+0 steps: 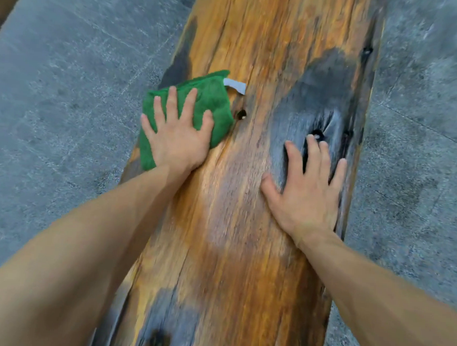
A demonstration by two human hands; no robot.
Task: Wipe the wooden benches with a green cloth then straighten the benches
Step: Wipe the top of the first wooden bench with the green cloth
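A long wooden bench of orange-brown plank with grey weathered patches runs from the bottom of the view to the top. A folded green cloth with a white tag lies at the bench's left edge. My left hand presses flat on the cloth, fingers spread and straight. My right hand rests flat on a grey patch near the bench's right edge, fingers spread beside a dark knot hole.
Grey stone paving lies on both sides of the bench. A second small knot hole sits just right of the cloth. A brown strip shows at the top left corner.
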